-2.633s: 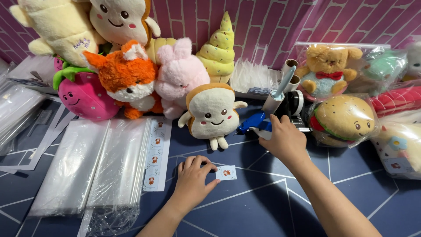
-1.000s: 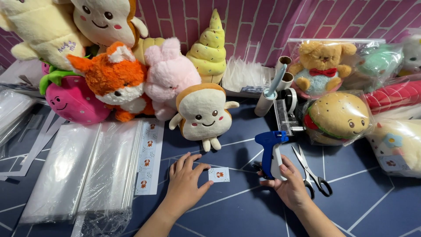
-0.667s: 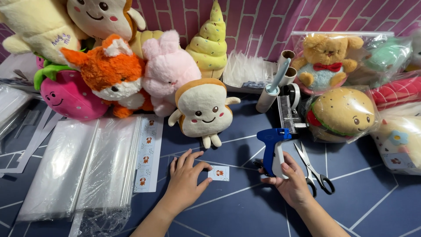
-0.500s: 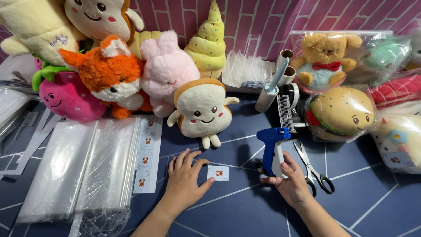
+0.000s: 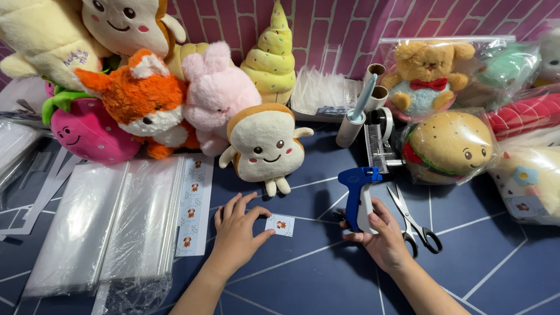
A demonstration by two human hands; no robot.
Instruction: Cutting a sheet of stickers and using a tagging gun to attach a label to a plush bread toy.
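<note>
My right hand [image 5: 382,239] grips a blue and white tagging gun [image 5: 359,195], held upright just above the dark blue table [image 5: 315,280]. My left hand [image 5: 236,233] rests flat on the table, thumb and fingertips touching a small square paper tag [image 5: 280,225] with an animal picture. A toast-shaped plush [image 5: 265,144] stands just beyond the tag, facing me. Black-handled scissors [image 5: 414,219] lie on the table right of the gun.
Plush toys line the back: strawberry [image 5: 90,131], fox [image 5: 143,102], pink bunny [image 5: 219,93], swirl cone [image 5: 271,55], bagged bear [image 5: 429,70] and bagged burger [image 5: 452,146]. Clear bags [image 5: 105,227] and a sticker strip [image 5: 192,204] lie left. A lint roller [image 5: 356,114] stands behind.
My right hand reached back to the far items, then came forward holding the tagging gun, which now stands near the scissors. My left hand stayed by the paper tag.
</note>
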